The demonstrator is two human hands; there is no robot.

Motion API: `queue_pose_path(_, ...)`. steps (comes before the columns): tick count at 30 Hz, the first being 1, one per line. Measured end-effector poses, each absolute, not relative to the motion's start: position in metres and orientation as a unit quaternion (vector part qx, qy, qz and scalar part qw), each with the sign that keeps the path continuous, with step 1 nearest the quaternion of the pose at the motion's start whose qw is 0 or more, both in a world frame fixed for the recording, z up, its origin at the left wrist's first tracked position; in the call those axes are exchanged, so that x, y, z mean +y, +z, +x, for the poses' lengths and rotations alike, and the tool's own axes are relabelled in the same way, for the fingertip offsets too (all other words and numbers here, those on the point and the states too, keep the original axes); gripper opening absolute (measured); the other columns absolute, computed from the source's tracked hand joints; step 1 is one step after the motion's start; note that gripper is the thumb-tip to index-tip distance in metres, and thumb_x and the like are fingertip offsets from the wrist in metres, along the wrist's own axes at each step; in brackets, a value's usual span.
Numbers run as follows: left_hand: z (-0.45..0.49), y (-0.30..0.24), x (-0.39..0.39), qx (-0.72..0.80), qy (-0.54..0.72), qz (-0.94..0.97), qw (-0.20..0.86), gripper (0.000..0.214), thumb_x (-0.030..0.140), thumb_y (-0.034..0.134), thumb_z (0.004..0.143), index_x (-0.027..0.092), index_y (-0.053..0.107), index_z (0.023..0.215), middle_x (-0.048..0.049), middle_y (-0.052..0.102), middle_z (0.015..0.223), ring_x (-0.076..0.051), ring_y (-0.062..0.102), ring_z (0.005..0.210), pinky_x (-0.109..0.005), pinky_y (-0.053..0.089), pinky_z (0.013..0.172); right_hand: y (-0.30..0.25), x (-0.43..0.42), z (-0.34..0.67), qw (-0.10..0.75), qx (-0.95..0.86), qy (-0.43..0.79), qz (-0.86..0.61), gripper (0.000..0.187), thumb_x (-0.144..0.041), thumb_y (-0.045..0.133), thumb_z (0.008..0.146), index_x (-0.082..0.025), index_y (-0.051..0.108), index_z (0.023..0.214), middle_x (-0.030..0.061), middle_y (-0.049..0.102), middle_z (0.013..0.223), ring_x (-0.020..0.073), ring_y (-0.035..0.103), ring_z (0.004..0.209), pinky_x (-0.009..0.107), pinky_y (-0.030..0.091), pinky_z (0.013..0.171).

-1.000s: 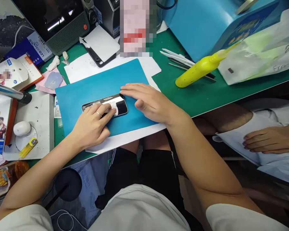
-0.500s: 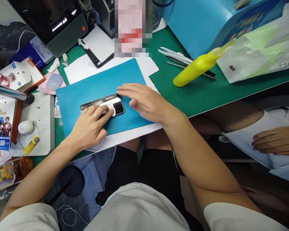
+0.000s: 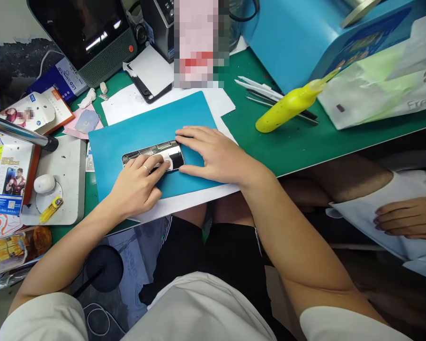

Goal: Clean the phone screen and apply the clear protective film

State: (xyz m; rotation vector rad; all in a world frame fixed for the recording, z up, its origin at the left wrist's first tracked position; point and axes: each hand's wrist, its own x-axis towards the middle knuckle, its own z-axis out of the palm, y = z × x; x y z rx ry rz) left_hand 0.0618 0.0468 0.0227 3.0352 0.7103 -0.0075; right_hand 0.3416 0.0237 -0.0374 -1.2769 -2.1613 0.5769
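An opened phone [image 3: 173,152], its inner parts showing, lies on a blue mat [image 3: 145,128]. My left hand [image 3: 138,182], with a ring on one finger, rests over the phone's left part. Its fingers press a small white wipe [image 3: 169,164] onto the phone; the wipe is mostly hidden under the fingertips. At the phone's right end, my right hand [image 3: 220,156] holds the frame, fingertips at the far corner and thumb at the near corner.
A yellow squeeze bottle [image 3: 284,111] lies beside tweezers and thin tools on the green bench. Behind stand a blue machine [image 3: 287,38] and a dark-screened device [image 3: 81,33]. Boxes and a grey tray [image 3: 73,189] sit left. Another person's hand [image 3: 408,218] rests at right.
My right thumb has come down to the phone's near corner, so the hand now spans its end. The left hand keeps pressing the wipe on the phone. The whole view has shifted slightly.
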Motion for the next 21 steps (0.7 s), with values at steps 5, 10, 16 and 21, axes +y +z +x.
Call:
queue_pose_path(5, 0.085, 0.015, 0.051, 0.245, -0.005, 0.969, 0.025, 0.064, 0.023, 0.046, 0.1, 0.01, 0.064, 0.16, -0.0226, 0.068, 0.153, -0.042, 0.061, 0.131, -0.055, 0.053, 0.1, -0.039, 0.025, 0.342, 0.27, -0.808, 0.211, -0.479, 0.072, -0.052, 0.071, 0.102, -0.016, 0.064, 0.163, 0.0202, 0.059, 0.173, 0.0481, 0.052, 0.162, 0.071, 0.046, 0.13)
queue_pose_path(10, 0.077, 0.017, 0.048, 0.251, -0.006, 0.967, 0.041, 0.065, 0.022, 0.046, 0.099, 0.013, 0.064, 0.161, -0.021, 0.068, 0.154, -0.041, 0.061, 0.13, -0.056, 0.053, 0.102, -0.039, 0.026, 0.341, 0.262, -0.808, 0.21, -0.484, 0.076, -0.053, 0.072, 0.102, -0.01, 0.063, 0.164, 0.0228, 0.06, 0.173, 0.0478, 0.052, 0.161, 0.069, 0.046, 0.131)
queue_pose_path(16, 0.052, 0.019, 0.042, 0.259, 0.007, 0.965, 0.037, 0.065, 0.023, 0.046, 0.1, 0.012, 0.064, 0.161, -0.0205, 0.068, 0.155, -0.039, 0.062, 0.13, -0.056, 0.053, 0.105, -0.039, 0.027, 0.341, 0.267, -0.806, 0.216, -0.482, 0.075, -0.051, 0.073, 0.101, -0.012, 0.063, 0.164, 0.0218, 0.059, 0.173, 0.0467, 0.051, 0.163, 0.068, 0.045, 0.132)
queue_pose_path(21, 0.064, 0.017, 0.044, 0.25, 0.007, 0.968, 0.038, 0.066, 0.023, 0.045, 0.1, 0.009, 0.064, 0.162, -0.0215, 0.068, 0.156, -0.04, 0.062, 0.128, -0.058, 0.052, 0.108, -0.038, 0.028, 0.339, 0.271, -0.804, 0.224, -0.48, 0.075, -0.051, 0.074, 0.1, -0.013, 0.064, 0.164, 0.0217, 0.059, 0.173, 0.048, 0.051, 0.163, 0.071, 0.044, 0.132)
